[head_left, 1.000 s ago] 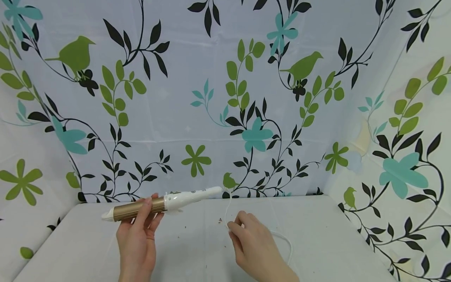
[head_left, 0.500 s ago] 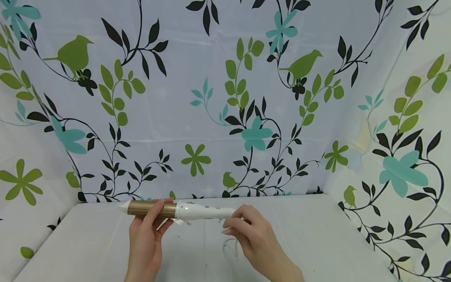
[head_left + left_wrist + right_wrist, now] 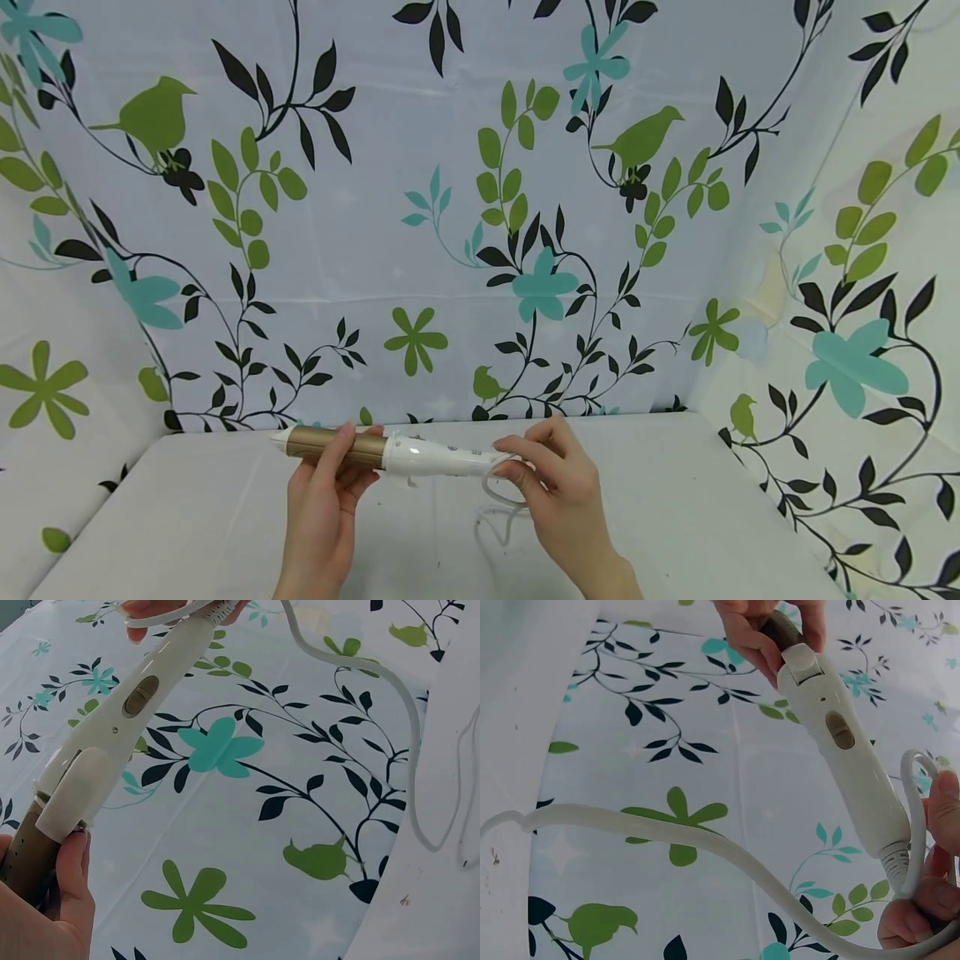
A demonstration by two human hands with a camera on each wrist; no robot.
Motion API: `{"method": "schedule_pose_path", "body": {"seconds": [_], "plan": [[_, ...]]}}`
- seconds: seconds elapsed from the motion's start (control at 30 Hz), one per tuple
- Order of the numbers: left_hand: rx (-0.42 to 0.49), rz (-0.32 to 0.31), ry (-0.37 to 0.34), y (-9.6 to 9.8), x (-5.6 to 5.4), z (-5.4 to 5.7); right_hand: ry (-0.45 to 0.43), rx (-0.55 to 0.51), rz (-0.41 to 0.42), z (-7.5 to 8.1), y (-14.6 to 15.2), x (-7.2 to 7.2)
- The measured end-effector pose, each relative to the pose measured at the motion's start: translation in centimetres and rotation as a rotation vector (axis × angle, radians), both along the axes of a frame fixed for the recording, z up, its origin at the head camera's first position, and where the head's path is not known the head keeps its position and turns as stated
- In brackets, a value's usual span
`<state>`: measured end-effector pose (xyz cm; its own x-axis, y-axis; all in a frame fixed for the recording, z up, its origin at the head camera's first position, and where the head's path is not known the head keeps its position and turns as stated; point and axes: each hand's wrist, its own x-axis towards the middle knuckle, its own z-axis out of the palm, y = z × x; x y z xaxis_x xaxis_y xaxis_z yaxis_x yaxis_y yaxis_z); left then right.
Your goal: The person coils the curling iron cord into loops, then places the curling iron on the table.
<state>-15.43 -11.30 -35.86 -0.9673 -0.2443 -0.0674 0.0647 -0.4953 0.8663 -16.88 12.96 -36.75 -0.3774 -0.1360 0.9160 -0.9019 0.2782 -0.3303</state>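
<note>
A curling iron (image 3: 442,459) with a white handle and gold barrel is held up level over the table. My left hand (image 3: 322,517) grips its gold barrel, thumb on the near side. At the other end, my right hand (image 3: 566,496) pinches the white cord (image 3: 727,841) right by the ribbed sleeve where it leaves the handle. A small loop of cord bends round at the right fingers, and the rest hangs toward the table. In the left wrist view, a brownish switch (image 3: 141,697) and the white clamp lever (image 3: 75,795) face the camera.
Beneath the hands is a white-covered table (image 3: 420,550). A cloth wall (image 3: 337,250) printed with leaves, flowers and birds stands along its back, with more patterned cloth on both sides. Small brown specks (image 3: 495,856) lie on the table.
The curling iron has moved right and levelled out in my left hand. My right hand has risen from the hanging cord to the handle's end, and the cord now loops by its fingers.
</note>
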Motion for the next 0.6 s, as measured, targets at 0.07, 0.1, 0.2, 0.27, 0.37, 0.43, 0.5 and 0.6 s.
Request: {"method": "schedule_pose_path", "body": {"seconds": [0.07,0.1,0.2,0.27,0.37,0.43,0.5,0.6], "plan": [[-0.006,0.006,0.002,0.01,0.07,0.05,-0.062,-0.023,0.022,-0.02,0.19,-0.03],[-0.007,0.006,0.004,0.00,0.09,0.07,-0.097,-0.034,0.027,-0.01,0.29,-0.02],[-0.002,-0.004,0.003,-0.07,0.18,0.08,-0.188,-0.059,0.036,-0.04,0.49,-0.07],[0.008,-0.010,0.005,-0.16,0.16,0.04,-0.235,-0.068,0.029,-0.04,0.58,-0.13],[0.030,-0.009,0.015,-0.36,0.11,-0.04,-0.297,-0.090,0.037,-0.09,0.64,-0.22],[0.046,-0.010,0.027,-0.55,0.05,-0.14,-0.338,-0.110,0.040,-0.10,0.61,-0.24],[0.059,-0.015,0.040,-0.73,0.01,-0.20,-0.381,-0.131,0.031,-0.11,0.55,-0.31],[0.074,-0.027,0.048,-0.96,-0.05,-0.28,-0.464,-0.167,0.014,-0.09,0.40,-0.40]]}}
